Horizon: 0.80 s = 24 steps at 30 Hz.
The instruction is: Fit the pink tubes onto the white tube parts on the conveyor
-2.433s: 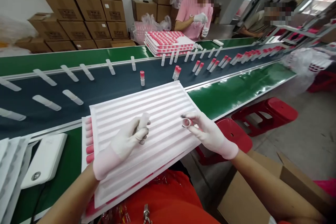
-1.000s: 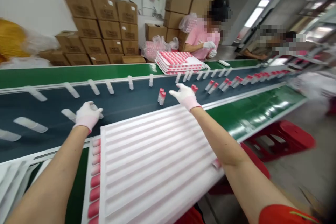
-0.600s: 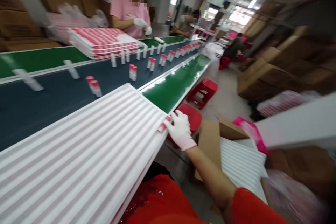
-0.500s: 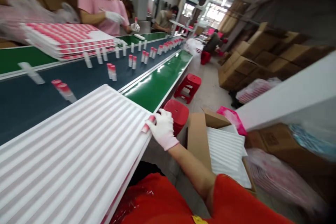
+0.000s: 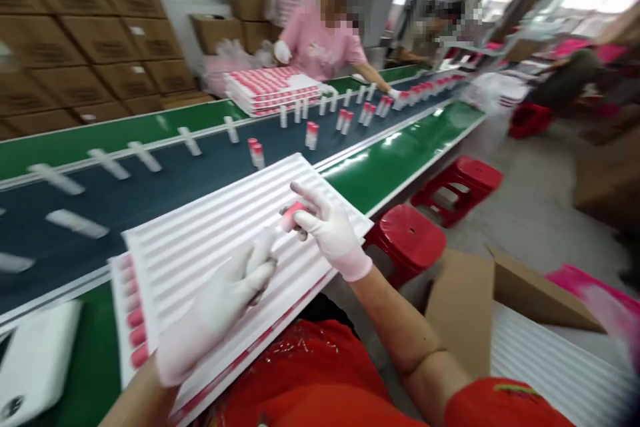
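A white ribbed foam tray (image 5: pixel 200 240) lies in front of me on top of another tray that holds pink tubes (image 5: pixel 134 317). Over it my right hand (image 5: pixel 327 230), in a white glove, pinches a pink cap (image 5: pixel 293 213). My gloved left hand (image 5: pixel 225 300) grips a white tube (image 5: pixel 264 248) whose end points at that cap. The two pieces are close together or touching; the frame is too blurred to tell which.
A dark conveyor belt (image 5: pixel 150 177) carries white tubes (image 5: pixel 145 155) and pink-capped tubes (image 5: pixel 311 135). Across it a person in pink (image 5: pixel 320 40) works beside a stack of filled trays (image 5: pixel 270 88). Red stools (image 5: pixel 410 240) and an open carton (image 5: pixel 525 347) stand at my right.
My left hand took a white tube off the belt. My right hand picked a pink cap from the tray's right edge. Both hands have come together over the tray.
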Available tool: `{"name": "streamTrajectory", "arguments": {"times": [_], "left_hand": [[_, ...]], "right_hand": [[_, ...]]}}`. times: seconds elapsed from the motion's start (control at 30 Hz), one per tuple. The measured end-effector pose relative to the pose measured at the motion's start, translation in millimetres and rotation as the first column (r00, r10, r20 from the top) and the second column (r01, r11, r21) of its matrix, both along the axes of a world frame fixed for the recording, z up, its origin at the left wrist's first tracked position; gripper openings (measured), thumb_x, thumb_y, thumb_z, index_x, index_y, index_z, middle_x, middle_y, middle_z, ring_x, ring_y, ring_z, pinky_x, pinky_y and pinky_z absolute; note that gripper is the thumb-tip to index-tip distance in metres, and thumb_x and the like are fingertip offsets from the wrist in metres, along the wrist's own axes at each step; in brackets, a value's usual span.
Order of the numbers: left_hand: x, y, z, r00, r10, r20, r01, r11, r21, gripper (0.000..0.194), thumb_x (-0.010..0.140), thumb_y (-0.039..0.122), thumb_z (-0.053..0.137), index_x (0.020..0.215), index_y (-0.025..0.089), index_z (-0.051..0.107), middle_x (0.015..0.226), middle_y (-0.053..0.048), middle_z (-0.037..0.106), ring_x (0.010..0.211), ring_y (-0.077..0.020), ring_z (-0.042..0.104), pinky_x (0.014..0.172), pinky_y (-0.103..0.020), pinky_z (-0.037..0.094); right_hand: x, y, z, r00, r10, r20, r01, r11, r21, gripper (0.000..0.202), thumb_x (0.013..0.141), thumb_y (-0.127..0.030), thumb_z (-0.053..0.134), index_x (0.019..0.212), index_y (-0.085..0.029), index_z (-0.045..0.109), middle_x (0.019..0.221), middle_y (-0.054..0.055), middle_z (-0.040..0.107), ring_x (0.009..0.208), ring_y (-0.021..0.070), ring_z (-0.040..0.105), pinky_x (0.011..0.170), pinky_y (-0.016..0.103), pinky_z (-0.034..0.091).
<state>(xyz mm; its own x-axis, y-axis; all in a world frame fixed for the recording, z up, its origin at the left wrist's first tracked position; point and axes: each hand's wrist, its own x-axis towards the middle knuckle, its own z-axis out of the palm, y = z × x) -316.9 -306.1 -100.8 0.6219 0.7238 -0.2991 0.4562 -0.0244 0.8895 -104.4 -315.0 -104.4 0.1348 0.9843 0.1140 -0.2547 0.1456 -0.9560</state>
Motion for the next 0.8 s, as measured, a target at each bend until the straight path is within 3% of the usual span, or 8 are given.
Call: {"name": "streamTrajectory", "arguments": {"times": [0.17,0.3,0.43,0.53,0.6,0.67,0.73,0.8], "left_hand": [[-4.7,-8.1,24.0,0.995,-0.014,0.099,0.029,0.989,-0.146,0.058,0.099,0.054,0.045,0.154,0.034,0.039,0.083,0.002,0.044,0.064,-0.0134,0.031,0.058,-0.025,0.035],[-11.8,-8.5,34.3,0.993,-0.031,0.11,0.056,0.97,-0.235,0.048,0.097,0.052,0.05,0.138,0.027,0.053,0.074,0.004,0.036,0.061,-0.0124,0.027,0.054,-0.025,0.03],[-8.9,-4.1,21.0,1.0,0.028,0.001,-0.028,0.995,-0.097,0.052,0.096,0.055,0.051,0.141,0.028,0.049,0.075,0.003,0.05,0.062,-0.0144,0.042,0.059,-0.027,0.042],[-17.7,23.1,1.2,0.987,0.146,-0.06,-0.128,0.963,0.236,0.061,0.087,0.056,0.063,0.142,0.031,0.051,0.101,-0.005,0.066,0.086,-0.0228,0.062,0.077,-0.034,0.053],[-39.9,55.2,-7.0,0.936,0.351,-0.036,-0.296,0.835,0.464,0.07,0.081,0.05,0.07,0.144,0.028,0.049,0.129,-0.011,0.06,0.117,-0.032,0.059,0.098,-0.042,0.05],[-76.2,91.8,-10.7,0.801,0.598,0.036,-0.492,0.623,0.608,0.077,0.082,0.045,0.067,0.15,0.02,0.04,0.144,-0.017,0.048,0.135,-0.0383,0.046,0.113,-0.049,0.04],[-119.2,126.1,-14.7,0.581,0.807,0.106,-0.61,0.346,0.712,0.078,0.086,0.044,0.062,0.152,0.01,0.037,0.145,-0.021,0.045,0.136,-0.0402,0.045,0.117,-0.05,0.035],[-158.0,154.2,-23.4,0.443,0.895,0.058,-0.628,0.264,0.732,0.078,0.089,0.042,0.06,0.153,0.006,0.036,0.148,-0.022,0.042,0.137,-0.0415,0.044,0.119,-0.05,0.034]], "right_hand": [[-6.3,-0.2,5.8,0.966,0.255,0.033,-0.257,0.965,0.049,0.04,0.088,-0.031,0.071,0.128,-0.027,0.071,0.114,0.005,0.073,0.078,0.0132,0.062,0.068,0.027,0.054],[-16.4,-3.5,7.1,0.919,0.39,0.066,-0.389,0.921,-0.028,0.043,0.083,-0.021,0.073,0.126,-0.027,0.072,0.102,0.002,0.074,0.075,0.0133,0.064,0.071,0.029,0.057],[-34.6,-1.9,3.8,0.935,0.35,0.065,-0.344,0.935,-0.085,0.036,0.079,-0.019,0.07,0.114,-0.024,0.076,0.083,0.0,0.072,0.065,0.0128,0.063,0.064,0.028,0.057],[-34.1,26.4,3.7,0.915,0.366,0.171,-0.347,0.929,-0.131,0.037,0.077,-0.022,0.071,0.114,-0.021,0.075,0.085,0.001,0.072,0.066,0.0137,0.065,0.063,0.028,0.058],[-23.6,67.9,9.5,0.91,0.212,0.357,-0.19,0.977,-0.097,0.038,0.078,-0.028,0.071,0.114,-0.018,0.073,0.092,0.003,0.073,0.067,0.0139,0.065,0.063,0.028,0.057],[-11.7,123.3,18.5,0.82,-0.061,0.568,0.071,0.997,0.006,0.036,0.083,-0.033,0.067,0.115,-0.016,0.07,0.098,0.006,0.073,0.068,0.0142,0.066,0.065,0.028,0.056],[-8.0,182.5,24.0,0.688,-0.211,0.694,0.218,0.973,0.081,0.032,0.086,-0.03,0.062,0.112,-0.014,0.068,0.098,0.007,0.074,0.073,0.0155,0.066,0.072,0.028,0.056],[-18.9,234.6,20.1,0.626,-0.194,0.756,0.207,0.975,0.078,0.026,0.085,-0.027,0.063,0.107,-0.015,0.069,0.095,0.006,0.074,0.08,0.0169,0.067,0.078,0.028,0.055]]}}
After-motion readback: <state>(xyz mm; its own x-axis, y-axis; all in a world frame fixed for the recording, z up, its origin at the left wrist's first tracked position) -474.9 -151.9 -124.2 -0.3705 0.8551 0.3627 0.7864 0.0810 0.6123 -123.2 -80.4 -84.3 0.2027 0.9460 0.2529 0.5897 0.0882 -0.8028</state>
